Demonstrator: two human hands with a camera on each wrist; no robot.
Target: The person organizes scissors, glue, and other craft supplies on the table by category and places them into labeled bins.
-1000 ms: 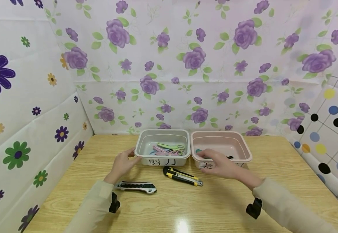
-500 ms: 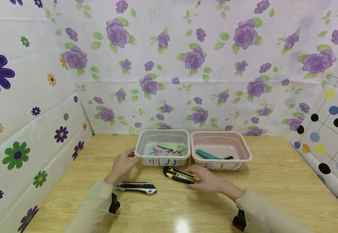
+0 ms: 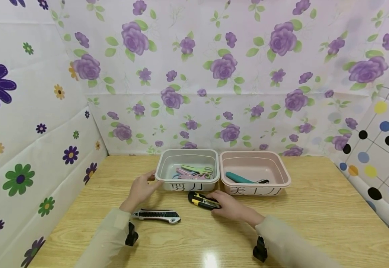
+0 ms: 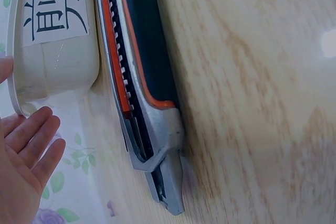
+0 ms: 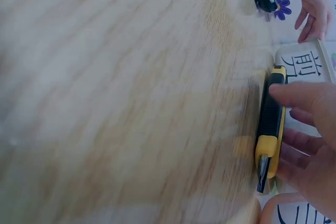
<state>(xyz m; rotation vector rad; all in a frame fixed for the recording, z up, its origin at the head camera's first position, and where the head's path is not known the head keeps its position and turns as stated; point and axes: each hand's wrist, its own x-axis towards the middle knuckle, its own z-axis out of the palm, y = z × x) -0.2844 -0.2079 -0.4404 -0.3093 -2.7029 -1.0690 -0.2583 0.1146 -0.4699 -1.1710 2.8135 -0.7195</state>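
Note:
In the head view, my left hand (image 3: 142, 191) touches the near left corner of a light grey bin (image 3: 185, 152), its fingers fairly straight in the left wrist view. Several pastel scissors (image 3: 195, 172) lie in that bin. My right hand (image 3: 229, 206) grips a yellow-and-black utility knife (image 3: 202, 201) on the table, thumb on one side and fingers on the other in the right wrist view. The right end of this knife is hidden under the hand. Near my left wrist lies a grey-and-black utility knife (image 3: 157, 214), with orange trim showing close up.
A pink bin (image 3: 254, 155) stands right beside the grey one and holds a teal utility knife (image 3: 239, 178). Both bins carry printed labels on their fronts. The wooden table (image 3: 318, 208) ends at a flowered cloth (image 3: 194, 108) behind the bins.
My right hand has come from over the pink bin down and left to the yellow-and-black utility knife and grips it. The teal knife shows fully in the bin. My left hand stays put.

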